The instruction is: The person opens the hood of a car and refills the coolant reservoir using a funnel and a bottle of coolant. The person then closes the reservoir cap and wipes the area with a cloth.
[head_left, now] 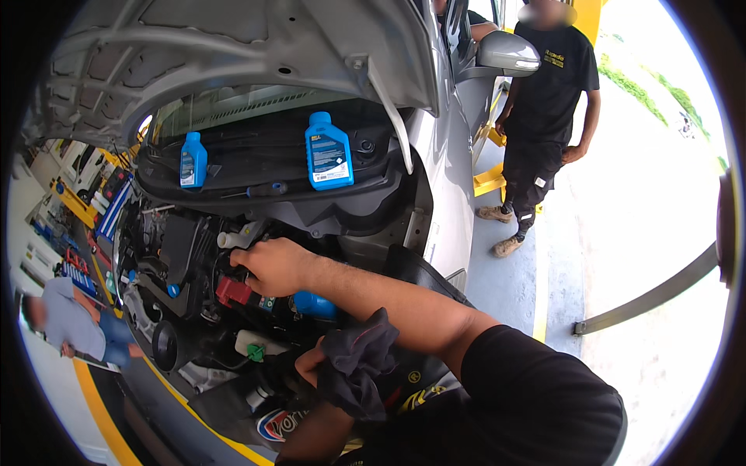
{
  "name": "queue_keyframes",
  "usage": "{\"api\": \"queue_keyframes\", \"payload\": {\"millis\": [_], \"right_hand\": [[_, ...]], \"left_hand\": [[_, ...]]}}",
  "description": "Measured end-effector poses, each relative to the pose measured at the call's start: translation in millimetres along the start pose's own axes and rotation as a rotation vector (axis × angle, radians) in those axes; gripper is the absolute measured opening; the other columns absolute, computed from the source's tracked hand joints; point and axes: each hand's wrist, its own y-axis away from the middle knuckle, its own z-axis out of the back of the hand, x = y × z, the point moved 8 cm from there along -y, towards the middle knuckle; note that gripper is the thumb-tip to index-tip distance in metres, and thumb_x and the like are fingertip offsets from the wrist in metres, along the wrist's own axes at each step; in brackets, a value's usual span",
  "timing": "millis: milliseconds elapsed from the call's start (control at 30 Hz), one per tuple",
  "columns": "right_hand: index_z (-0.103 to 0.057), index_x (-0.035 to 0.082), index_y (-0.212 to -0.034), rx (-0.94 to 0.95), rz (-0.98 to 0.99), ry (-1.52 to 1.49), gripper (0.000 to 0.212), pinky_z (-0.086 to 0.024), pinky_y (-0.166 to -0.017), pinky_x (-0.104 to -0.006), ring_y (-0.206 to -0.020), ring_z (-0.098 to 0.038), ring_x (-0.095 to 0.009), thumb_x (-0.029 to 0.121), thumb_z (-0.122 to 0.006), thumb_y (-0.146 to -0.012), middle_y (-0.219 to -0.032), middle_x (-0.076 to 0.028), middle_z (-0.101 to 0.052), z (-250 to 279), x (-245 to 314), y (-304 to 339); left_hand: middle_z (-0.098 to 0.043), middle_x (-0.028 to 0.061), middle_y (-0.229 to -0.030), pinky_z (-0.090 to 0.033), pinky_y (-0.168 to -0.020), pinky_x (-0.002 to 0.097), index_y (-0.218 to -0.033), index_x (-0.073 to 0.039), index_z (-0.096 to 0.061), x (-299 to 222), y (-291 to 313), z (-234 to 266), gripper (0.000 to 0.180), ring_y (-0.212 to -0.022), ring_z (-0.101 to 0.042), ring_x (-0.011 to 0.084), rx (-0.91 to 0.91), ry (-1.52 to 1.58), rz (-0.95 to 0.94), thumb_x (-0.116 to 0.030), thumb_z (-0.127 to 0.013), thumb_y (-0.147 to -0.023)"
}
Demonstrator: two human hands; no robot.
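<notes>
Fingers of your right hand (pixel 273 266) curl down into the engine bay (pixel 194 295), just above the red terminal cover (pixel 233 291); what they grip is hidden behind the knuckles, so you cannot tell whether they clench on anything. Your right forearm runs long from lower right up to the left. Your left hand (pixel 311 365) sits lower, near the front edge of the bay, closed on a dark rag (pixel 353 361) that hangs bunched and covers most of the palm. A green cap (pixel 256 352) shows just left of that hand, and a blue cap (pixel 315 304) lies under your right forearm. Two blue bottles (pixel 328 151) (pixel 193 159) stand upright on the cowl below the raised hood (pixel 233 46). A person in black (pixel 548 116) stands by the side mirror (pixel 509 54), well apart.
</notes>
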Motion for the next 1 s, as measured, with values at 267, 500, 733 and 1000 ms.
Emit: {"api": "queue_keyframes", "payload": {"millis": [267, 500, 733, 1000], "right_hand": [[-0.063, 0.010, -0.132, -0.044, 0.031, -0.053, 0.040, -0.057, -0.077, -0.0474, -0.084, -0.075, -0.035, 0.019, -0.071, -0.094, -0.081, -0.012, -0.075, -9, 8, -12], [-0.065, 0.011, -0.130, -0.055, 0.028, -0.033, 0.038, -0.058, -0.079, -0.0483, -0.087, -0.075, -0.036, 0.019, -0.072, -0.093, -0.084, -0.013, -0.075, -8, 4, -8], [-0.064, 0.009, -0.129, 0.001, -0.004, -0.003, 0.042, -0.060, -0.089, -0.0505, -0.099, -0.075, -0.039, 0.023, -0.070, -0.090, -0.104, -0.018, -0.076, -4, -4, -3], [-0.064, 0.009, -0.130, -0.005, -0.035, -0.043, 0.043, -0.060, -0.089, -0.0497, -0.102, -0.074, -0.037, 0.022, -0.070, -0.090, -0.106, -0.017, -0.076, 2, -2, 0]], "left_hand": [[-0.054, 0.0232, -0.142, -0.052, -0.105, 0.0451, -0.150, 0.003, -0.033, -30, -22, -27, 0.091, -0.128, -0.060, 0.0335, 0.225, 0.066, -0.037, -0.046, -0.081, -0.091], [-0.058, 0.0235, -0.137, -0.056, -0.098, 0.0424, -0.148, 0.002, -0.036, -38, -36, -44, 0.086, -0.115, -0.066, 0.0310, 0.251, 0.245, -0.107, -0.041, -0.081, -0.089], [-0.059, 0.0214, -0.133, -0.059, -0.099, 0.0537, -0.133, -0.009, -0.047, -34, -34, -28, 0.054, -0.115, -0.067, 0.0369, -0.175, -0.036, -0.124, -0.034, -0.073, -0.093], [-0.056, 0.0103, -0.138, -0.058, -0.103, 0.0535, -0.130, -0.017, -0.043, -25, -25, -15, 0.056, -0.123, -0.064, 0.0323, -0.062, 0.119, 0.032, -0.025, -0.082, -0.090]]}}
